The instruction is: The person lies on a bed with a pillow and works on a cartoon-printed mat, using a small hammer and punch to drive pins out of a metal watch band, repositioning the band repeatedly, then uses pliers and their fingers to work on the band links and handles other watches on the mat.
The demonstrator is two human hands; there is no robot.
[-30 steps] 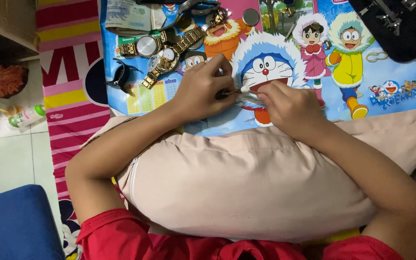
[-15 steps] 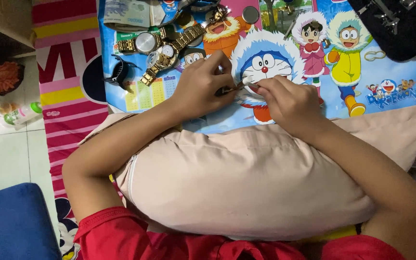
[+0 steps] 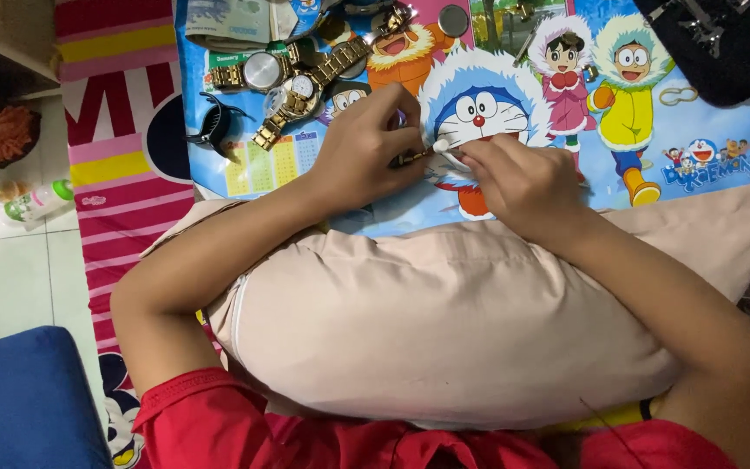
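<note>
The left hand (image 3: pixel 366 152) has its grip closed on a small gold-coloured piece (image 3: pixel 411 159), pinched between thumb and fingertips. The right hand (image 3: pixel 518 178) meets it from the other side, its grip clamped on a small white swab (image 3: pixel 442 147) whose tip touches the gold piece. Both hands hover low over a cartoon-printed mat (image 3: pixel 696 165), blue with brightly dressed figures, at about its middle. Both forearms rest across a large beige pillow (image 3: pixel 453 321) that lies between the person's red shirt (image 3: pixel 219 426) and the mat.

Further out, up and to the left of the left hand, several gold wristwatches (image 3: pixel 292 95) lie in a loose cluster on the mat, touching one another. Just left of them sits a dark curved watch part (image 3: pixel 212 126). A black bag (image 3: pixel 722 43) covers the mat's upper right corner. On the tiled floor at the far left lies a small white bottle with a green cap (image 3: pixel 41 201), and a blue cushion (image 3: pixel 23 404) fills the lower left corner.
</note>
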